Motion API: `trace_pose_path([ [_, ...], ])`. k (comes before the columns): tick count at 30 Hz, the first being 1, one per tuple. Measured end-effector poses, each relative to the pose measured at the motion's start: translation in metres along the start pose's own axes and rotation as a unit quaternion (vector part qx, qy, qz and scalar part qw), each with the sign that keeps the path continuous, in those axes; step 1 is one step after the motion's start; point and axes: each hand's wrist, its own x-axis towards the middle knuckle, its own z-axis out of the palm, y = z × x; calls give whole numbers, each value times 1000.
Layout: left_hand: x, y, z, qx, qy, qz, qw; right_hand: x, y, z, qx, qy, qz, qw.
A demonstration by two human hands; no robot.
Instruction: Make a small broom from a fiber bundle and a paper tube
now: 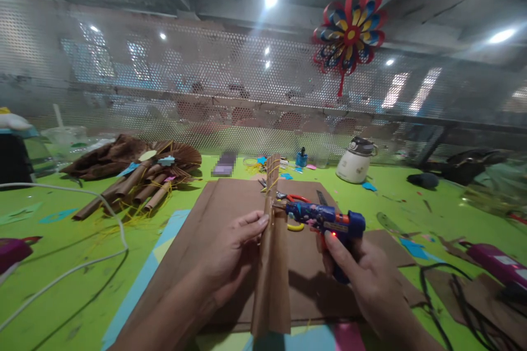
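Note:
My left hand [239,247] grips the left side of a long folded strip of brown paper [276,285], its thumb and fingers closed on the edge. Yellow thread is wound around the strip's far end. My right hand [358,269] is wrapped around the handle of a blue glue gun [325,216], which has a red light lit near the thumb. The gun's nozzle points left and meets, or nearly meets, the strip just beyond my left fingertips. Beneath both hands lies a brown cardboard sheet [189,263]. Scissors with a red handle [298,197] are partly hidden behind the gun.
Rolled brown paper tubes [140,189] with yellow thread lie at the left. A white cable [123,230] crosses the green table there. At the back stand a blue bottle [301,159] and a white jug [354,162]. Purple tools [494,260] and dark cords lie at the right.

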Motion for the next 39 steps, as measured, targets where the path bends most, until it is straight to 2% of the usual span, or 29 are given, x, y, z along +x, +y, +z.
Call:
trace_pose_path([
  [3, 1, 0, -1, 14, -6, 1, 1000, -5, -1, 2, -77, 28, -41, 996],
  [8, 1, -1, 0, 35, -13, 18, 999, -7, 1, 3, -171, 75, -189, 964],
  [11, 2, -3, 0, 45, -7, 32, 998, -4, 7, 3, -204, 58, -276, 937],
  [14, 3, -3, 0, 58, 3, 41, 997, -3, 12, 3, -218, 12, -324, 921],
  [19, 2, -2, 1, 76, 16, 51, 996, -5, 12, 4, -249, -25, -370, 895],
  [23, 2, -1, 3, 75, 18, 59, 995, -6, 12, 4, -274, -48, -380, 882],
  [32, 0, -3, 4, 88, 14, 46, 995, -7, 16, 5, -262, -28, -386, 884],
  [39, 1, -5, 0, 95, 2, 35, 995, -5, 15, 3, -304, -10, -416, 857],
])
